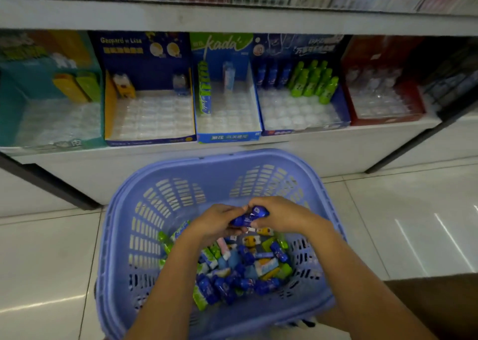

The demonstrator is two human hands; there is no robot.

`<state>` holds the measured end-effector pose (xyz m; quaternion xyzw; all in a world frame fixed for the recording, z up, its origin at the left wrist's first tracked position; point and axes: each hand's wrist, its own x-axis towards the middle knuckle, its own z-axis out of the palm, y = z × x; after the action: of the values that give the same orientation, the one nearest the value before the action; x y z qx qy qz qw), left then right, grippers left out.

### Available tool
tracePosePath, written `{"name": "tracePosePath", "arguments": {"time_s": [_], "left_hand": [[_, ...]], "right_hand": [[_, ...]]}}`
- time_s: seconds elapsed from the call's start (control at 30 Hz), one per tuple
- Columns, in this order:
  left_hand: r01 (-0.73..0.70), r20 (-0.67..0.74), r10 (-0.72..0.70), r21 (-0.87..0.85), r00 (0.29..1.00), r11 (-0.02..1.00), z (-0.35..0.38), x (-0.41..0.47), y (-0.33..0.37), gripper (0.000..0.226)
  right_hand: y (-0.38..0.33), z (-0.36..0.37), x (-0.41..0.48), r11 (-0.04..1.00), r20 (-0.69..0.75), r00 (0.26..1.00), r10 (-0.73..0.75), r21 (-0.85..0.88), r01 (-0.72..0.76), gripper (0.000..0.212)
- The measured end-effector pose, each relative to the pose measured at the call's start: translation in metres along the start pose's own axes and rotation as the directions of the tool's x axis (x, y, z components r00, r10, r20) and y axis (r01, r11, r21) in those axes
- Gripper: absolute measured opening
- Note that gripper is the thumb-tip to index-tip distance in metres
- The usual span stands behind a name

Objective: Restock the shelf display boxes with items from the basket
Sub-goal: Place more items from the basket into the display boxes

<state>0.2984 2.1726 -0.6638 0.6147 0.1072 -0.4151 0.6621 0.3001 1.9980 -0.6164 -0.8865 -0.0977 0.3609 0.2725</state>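
A lilac plastic basket [181,174] stands on the floor below the shelf, with several small blue, green and yellow bottles [240,269] piled in its bottom. Both hands are inside it. My left hand [214,223] and my right hand [279,214] meet over the pile and together grip dark blue bottles [249,216]. On the shelf sits a row of display boxes: a teal box [15,112], a navy and yellow box [150,140], a blue "kada" box [227,136], a blue box with green bottles [313,83] and a red box [388,119].
The boxes hold clear plastic trays with mostly vacant slots. A white shelf board [232,16] runs above them with blurred goods on top. A dark post [51,187] stands at the left, and a brown surface [439,306] fills the lower right corner.
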Motion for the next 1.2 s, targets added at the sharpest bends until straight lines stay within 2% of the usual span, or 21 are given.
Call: {"name": "tracePosePath", "arguments": {"time_s": [0.07, 0.13, 0.23, 0.3, 0.37, 0.47, 0.53, 0.7, 0.8, 0.87, 0.93, 1.0, 1.1, 1.2], "left_hand": [[-0.003, 0.029, 0.004, -0.038, 1.000, 0.999, 0.006, -0.006, 0.011, 0.017], [-0.046, 0.018, 0.048, -0.097, 0.999, 0.994, 0.011, -0.011, 0.023, 0.016], [-0.122, -0.024, 0.120, -0.187, 0.993, 0.975, 0.019, -0.020, 0.045, 0.021], [-0.183, -0.055, 0.175, -0.232, 0.983, 0.955, 0.024, -0.025, 0.058, 0.023], [-0.234, -0.087, 0.218, -0.281, 0.972, 0.931, 0.030, -0.029, 0.069, 0.025], [-0.264, -0.083, 0.251, -0.347, 0.964, 0.900, 0.041, -0.032, 0.080, 0.014], [-0.278, -0.073, 0.272, -0.389, 0.960, 0.878, 0.048, -0.032, 0.084, 0.021], [-0.294, -0.044, 0.295, -0.307, 0.955, 0.905, 0.064, -0.031, 0.090, 0.043], [-0.288, -0.033, 0.294, -0.326, 0.955, 0.900, 0.067, -0.033, 0.093, 0.041], [-0.338, -0.078, 0.331, -0.335, 0.940, 0.880, 0.071, -0.035, 0.095, 0.035], [-0.459, -0.207, 0.418, -0.231, 0.885, 0.858, 0.074, -0.032, 0.095, 0.027], [-0.575, -0.339, 0.535, -0.021, 0.774, 0.818, 0.075, -0.031, 0.096, 0.024], [-0.653, -0.395, 0.662, 0.179, 0.638, 0.736, 0.076, -0.034, 0.101, 0.036], [-0.667, -0.413, 0.694, 0.237, 0.589, 0.707, 0.075, -0.035, 0.103, 0.039]], "right_hand": [[0.002, -0.011, -0.013, 0.993, -0.070, 0.997, -0.026, 0.116, 0.034, 0.024], [0.002, -0.021, -0.024, 0.969, -0.172, 0.984, -0.054, 0.228, 0.093, 0.026], [-0.002, -0.039, -0.036, 0.816, -0.340, 0.939, -0.046, 0.529, 0.231, 0.032], [-0.004, -0.052, -0.044, 0.725, -0.433, 0.901, -0.025, 0.613, 0.314, 0.030], [-0.005, -0.063, -0.052, 0.710, -0.500, 0.864, -0.062, 0.586, 0.390, 0.031], [-0.006, -0.072, -0.063, 0.666, -0.557, 0.816, -0.153, 0.552, 0.501, 0.035], [-0.007, -0.074, -0.065, 0.666, -0.581, 0.796, -0.171, 0.527, 0.528, 0.040], [-0.013, -0.073, -0.063, 0.644, -0.637, 0.756, -0.151, 0.517, 0.563, 0.044], [-0.016, -0.075, -0.062, 0.637, -0.678, 0.724, -0.129, 0.503, 0.584, 0.045], [-0.017, -0.076, -0.061, 0.615, -0.694, 0.714, -0.094, 0.523, 0.590, 0.042], [-0.017, -0.077, -0.058, 0.557, -0.699, 0.715, 0.020, 0.601, 0.573, 0.034], [-0.016, -0.081, -0.056, 0.514, -0.681, 0.720, 0.132, 0.668, 0.538, 0.014], [-0.017, -0.087, -0.053, 0.520, -0.654, 0.735, 0.180, 0.697, 0.494, 0.013], [-0.023, -0.095, -0.049, 0.491, -0.644, 0.747, 0.167, 0.711, 0.503, 0.008]]}}
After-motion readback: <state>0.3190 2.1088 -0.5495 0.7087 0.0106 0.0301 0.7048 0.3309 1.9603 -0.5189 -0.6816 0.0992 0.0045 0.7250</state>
